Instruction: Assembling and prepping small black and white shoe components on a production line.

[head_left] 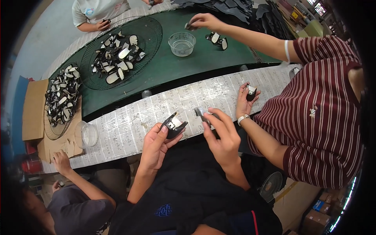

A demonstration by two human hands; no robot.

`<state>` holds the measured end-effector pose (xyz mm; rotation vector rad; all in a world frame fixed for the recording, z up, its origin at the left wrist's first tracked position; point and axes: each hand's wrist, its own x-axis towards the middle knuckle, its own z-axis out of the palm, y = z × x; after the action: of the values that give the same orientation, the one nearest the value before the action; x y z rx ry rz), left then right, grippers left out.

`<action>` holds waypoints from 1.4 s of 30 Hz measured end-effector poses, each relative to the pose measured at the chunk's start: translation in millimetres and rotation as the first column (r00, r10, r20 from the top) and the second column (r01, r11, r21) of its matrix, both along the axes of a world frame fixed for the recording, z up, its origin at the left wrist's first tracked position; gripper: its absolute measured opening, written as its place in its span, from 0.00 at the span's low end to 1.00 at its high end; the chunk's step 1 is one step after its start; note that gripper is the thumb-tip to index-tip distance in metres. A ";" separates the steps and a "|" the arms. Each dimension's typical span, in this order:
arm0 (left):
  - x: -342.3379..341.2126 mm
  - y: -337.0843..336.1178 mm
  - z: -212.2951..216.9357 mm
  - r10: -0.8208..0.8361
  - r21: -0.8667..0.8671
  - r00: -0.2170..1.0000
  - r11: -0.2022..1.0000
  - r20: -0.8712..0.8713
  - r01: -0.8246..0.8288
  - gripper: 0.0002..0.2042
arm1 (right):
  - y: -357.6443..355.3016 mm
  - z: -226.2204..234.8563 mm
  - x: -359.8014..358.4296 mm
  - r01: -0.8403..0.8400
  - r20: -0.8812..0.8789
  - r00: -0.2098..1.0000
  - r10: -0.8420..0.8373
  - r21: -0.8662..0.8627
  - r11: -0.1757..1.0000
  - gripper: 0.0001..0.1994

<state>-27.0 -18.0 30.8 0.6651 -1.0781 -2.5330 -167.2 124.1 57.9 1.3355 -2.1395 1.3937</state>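
Observation:
My left hand (156,145) grips a small black piece with a white face (174,124), shaped like a shoe heel, its pointed corners upward. Just right of it, my right hand (224,135) pinches a small dark piece with a shiny grey end (200,112) between thumb and fingers; its kind is unclear. The two hands are apart, above the paper-covered table edge (158,103). Similar black-and-white pieces fill a wide wire basket (150,43) on the green table and a second wire basket (53,131) at the left.
A clear bowl of liquid (182,44) stands on the green conveyor belt (164,64); another clear tub (87,134) sits at the left. Dark cut sheets (235,9) lie at the back. A striped-shirted co-worker (321,109) is close at right; others (82,203) sit left and across (100,9).

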 end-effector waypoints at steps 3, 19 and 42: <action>4.9 -0.1 -2.5 0.011 0.052 0.996 0.999 -0.089 -0.006 0.15 | 3.3 -0.9 -4.7 0.035 0.159 0.987 -0.031 -0.023 0.999 0.13; 14.7 -7.8 -8.9 0.113 0.459 0.537 0.680 -0.836 0.572 0.09 | -23.0 -128.4 -52.2 0.033 0.802 0.550 0.235 -0.302 0.953 0.12; -17.3 5.9 -20.0 0.002 -0.120 0.985 0.993 -0.173 -0.023 0.21 | -3.1 -1.5 0.8 -0.413 -0.064 0.911 0.408 -0.134 0.901 0.18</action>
<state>-44.2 -12.1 10.8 0.4100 -1.1509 -2.4392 -166.4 121.0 56.3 1.8096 -1.7556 1.6240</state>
